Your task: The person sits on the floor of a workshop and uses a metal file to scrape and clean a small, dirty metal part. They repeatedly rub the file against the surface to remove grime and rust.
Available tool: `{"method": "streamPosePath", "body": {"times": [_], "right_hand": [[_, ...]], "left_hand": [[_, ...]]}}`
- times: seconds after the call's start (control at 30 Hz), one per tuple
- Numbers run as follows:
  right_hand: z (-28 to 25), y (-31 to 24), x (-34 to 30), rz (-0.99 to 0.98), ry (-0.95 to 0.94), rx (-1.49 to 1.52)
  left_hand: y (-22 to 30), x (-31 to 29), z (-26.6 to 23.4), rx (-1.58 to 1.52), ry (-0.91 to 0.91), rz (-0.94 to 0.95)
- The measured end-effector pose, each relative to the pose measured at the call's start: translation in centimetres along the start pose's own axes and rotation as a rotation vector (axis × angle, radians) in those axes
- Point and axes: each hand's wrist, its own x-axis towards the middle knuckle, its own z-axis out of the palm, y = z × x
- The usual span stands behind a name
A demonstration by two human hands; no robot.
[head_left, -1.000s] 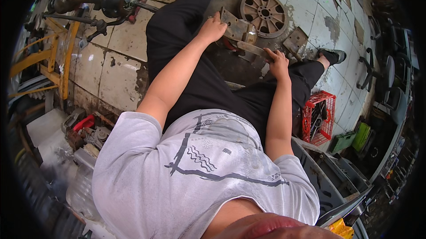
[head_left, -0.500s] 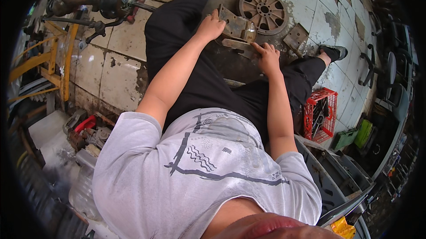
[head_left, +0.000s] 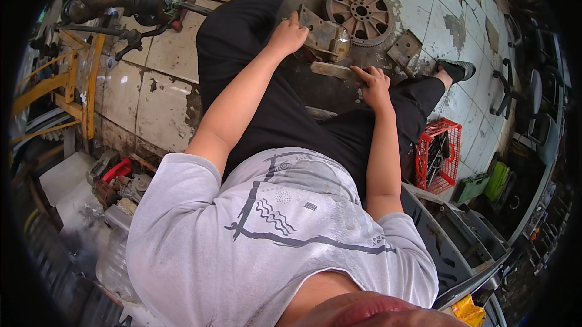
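My left hand (head_left: pixel 288 37) is closed on the near-left edge of a worn metal bracket (head_left: pixel 321 34), which has a flat plate with holes and a rounded, shiny end. The bracket sits on the floor between my legs. My right hand (head_left: pixel 374 87) grips one end of a flat, tan, wood-like strip (head_left: pixel 330 70), index finger stretched along it. The strip is just on the near side of the bracket, apart from it; its exact kind is not clear. Beyond the bracket lies a rusty toothed flywheel (head_left: pixel 361 13) with round holes.
Right of the flywheel lies a small rusty plate (head_left: pixel 405 48). A red plastic basket (head_left: pixel 451 145) of tools stands by my right leg, near a green case (head_left: pixel 471 188). At the left, a yellow metal frame (head_left: pixel 97 84) stands below a dark axle assembly (head_left: pixel 139 2).
My right hand has drawn the strip back toward me and to the right, away from the bracket. My left hand and the bracket look the same.
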Motion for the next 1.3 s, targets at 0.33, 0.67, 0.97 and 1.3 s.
{"method": "streamPosePath", "body": {"times": [0.33,0.67,0.97,1.3], "right_hand": [[0.1,1.6,1.5,0.19,0.007,-0.068],[-1.4,0.8,-0.4,0.093,0.039,-0.036],[0.6,3.2,1.6,0.221,-0.003,-0.015],[5.1,12.7,0.2,0.932,0.511,1.149]], "left_hand": [[0.8,-0.2,-0.4,-0.026,-0.047,-0.097],[1.2,-0.1,-0.6,-0.032,-0.085,-0.116],[1.5,-0.2,-0.9,-0.011,-0.071,-0.139],[2.2,-0.2,-1.1,0.009,-0.094,-0.083]]}}
